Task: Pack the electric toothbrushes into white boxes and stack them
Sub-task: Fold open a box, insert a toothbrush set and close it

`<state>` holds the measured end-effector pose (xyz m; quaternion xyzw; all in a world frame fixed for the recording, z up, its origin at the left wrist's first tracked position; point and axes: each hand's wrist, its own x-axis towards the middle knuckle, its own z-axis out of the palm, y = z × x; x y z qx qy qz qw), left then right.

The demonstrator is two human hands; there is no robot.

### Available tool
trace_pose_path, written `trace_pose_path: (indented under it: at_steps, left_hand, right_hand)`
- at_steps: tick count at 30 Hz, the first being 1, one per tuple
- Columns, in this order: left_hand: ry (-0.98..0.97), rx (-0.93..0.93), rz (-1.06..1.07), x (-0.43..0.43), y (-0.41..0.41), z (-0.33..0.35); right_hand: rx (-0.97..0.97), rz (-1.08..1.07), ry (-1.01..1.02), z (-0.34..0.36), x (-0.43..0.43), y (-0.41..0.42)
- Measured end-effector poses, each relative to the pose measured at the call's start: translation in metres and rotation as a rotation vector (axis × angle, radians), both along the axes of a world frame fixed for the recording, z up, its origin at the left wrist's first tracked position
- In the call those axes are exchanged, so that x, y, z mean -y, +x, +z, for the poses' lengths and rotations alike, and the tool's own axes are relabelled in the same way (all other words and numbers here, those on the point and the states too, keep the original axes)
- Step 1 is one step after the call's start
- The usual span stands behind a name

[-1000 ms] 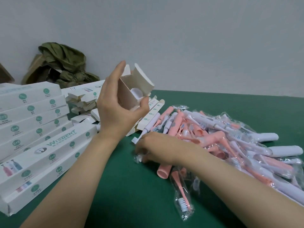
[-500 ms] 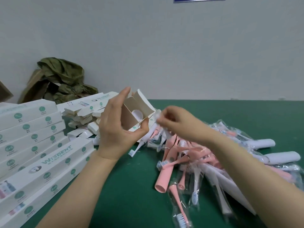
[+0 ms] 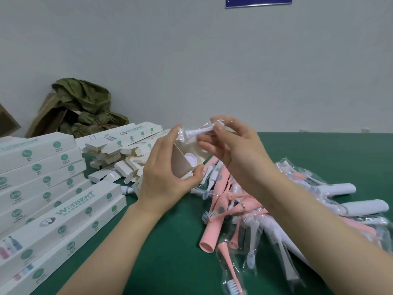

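My left hand (image 3: 163, 177) grips a white box (image 3: 187, 165) with its open end toward me; a white toothbrush base shows inside it. My right hand (image 3: 231, 150) pinches a white brush head in a clear plastic bag (image 3: 200, 132) just above the box's opening. A pile of pink and white toothbrushes and bagged brush heads (image 3: 255, 209) lies on the green table (image 3: 170, 252) to the right. Stacked closed white boxes (image 3: 42, 188) stand at the left.
Folded and empty white boxes (image 3: 123, 154) lie in a heap behind my left hand. A green cloth bundle (image 3: 85, 107) and a brown carton sit against the wall at the back left. A blue sign (image 3: 258, 1) hangs on the wall.
My right hand left the pile with a bagged brush head and raised it to the box's opening. My left hand lowered the box, and the view tilted upward.
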<state>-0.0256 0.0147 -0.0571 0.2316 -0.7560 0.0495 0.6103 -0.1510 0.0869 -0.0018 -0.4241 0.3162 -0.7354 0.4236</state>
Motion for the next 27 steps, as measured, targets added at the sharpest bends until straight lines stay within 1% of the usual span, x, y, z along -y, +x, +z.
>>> trace_pose_path:
  at_steps: [1, 3, 4, 8, 9, 11, 13, 15, 16, 18, 20, 21, 23, 24, 25, 26, 27]
  left_hand:
    - [0.0, 0.001, -0.002, 0.0, -0.001, -0.001]
    - [0.007, 0.001, -0.007, 0.001, -0.001, -0.003]
    - [0.005, 0.004, -0.013, 0.002, 0.0, -0.002]
    - [-0.012, -0.011, -0.025, 0.005, 0.0, -0.001]
    - [-0.016, -0.019, -0.022, 0.005, 0.0, -0.002]
    - [-0.007, -0.032, -0.026, 0.005, -0.001, -0.002]
    - [-0.014, -0.025, -0.026, 0.004, -0.001, -0.003]
    - [-0.031, -0.018, -0.01, 0.002, -0.003, -0.002]
    - [-0.039, -0.03, -0.004, 0.001, -0.003, -0.001]
    - [-0.042, -0.072, -0.003, -0.001, -0.004, 0.002]
    - [-0.033, -0.097, -0.018, -0.004, -0.005, 0.004]
    - [-0.027, -0.097, -0.026, -0.006, -0.005, 0.004]
    - [-0.006, -0.092, -0.039, -0.008, -0.005, 0.005]
    - [0.007, -0.09, -0.045, -0.008, -0.004, 0.005]
    - [0.018, -0.088, -0.05, -0.008, -0.004, 0.006]
    - [0.023, -0.087, -0.052, -0.008, -0.003, 0.006]
    - [0.022, -0.087, -0.046, -0.008, -0.003, 0.006]
  right_hand:
    - [-0.011, -0.064, 0.012, -0.003, 0.001, -0.003]
    - [-0.096, -0.149, 0.02, -0.005, 0.002, -0.006]
    - [-0.171, -0.175, 0.005, -0.005, 0.002, -0.007]
    - [-0.591, -0.291, -0.108, -0.001, -0.003, -0.009]
    - [-0.645, -0.315, -0.126, -0.001, -0.003, -0.009]
    - [-0.679, -0.364, -0.124, -0.003, -0.002, -0.005]
    - [-0.77, -0.494, -0.13, -0.007, -0.001, -0.001]
    - [-0.901, -0.665, -0.241, -0.008, -0.003, 0.004]
    - [-0.927, -0.716, -0.312, -0.009, -0.003, 0.006]
    - [-0.909, -0.707, -0.361, -0.009, -0.005, 0.011]
    - [-0.943, -0.697, -0.33, -0.011, -0.006, 0.017]
    - [-1.015, -0.712, -0.327, -0.012, -0.006, 0.018]
    - [-1.229, -0.713, -0.317, -0.015, -0.006, 0.017]
    - [-1.352, -0.693, -0.309, -0.016, -0.005, 0.018]
    - [-1.433, -0.664, -0.295, -0.017, -0.004, 0.018]
    - [-1.442, -0.642, -0.276, -0.018, -0.004, 0.018]
    - [-1.386, -0.63, -0.258, -0.017, -0.004, 0.019]
